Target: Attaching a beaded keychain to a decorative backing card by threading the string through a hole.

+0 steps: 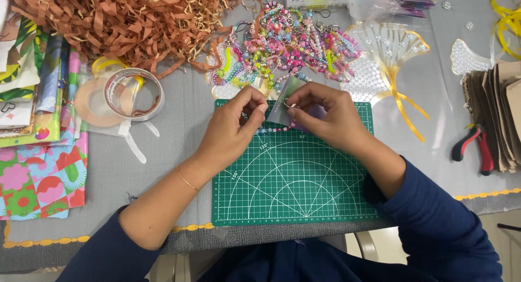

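Hands (282, 119) hold beaded strand (274, 130) crosswise.

Cutting mat (293, 179) centre; bead pile (282, 43) behind; tape rolls (133, 95) left; pliers (477, 146) right.

Brown shredded paper (116, 19) occupies the far-left corner of the worktop (157, 173). Two tape rolls (122, 95) lie just in front of it. Patterned paper sheets (38, 168) line the left edge. Red-handled pliers (477, 149) rest near the right edge, beside stacked brown card tags (502, 116).
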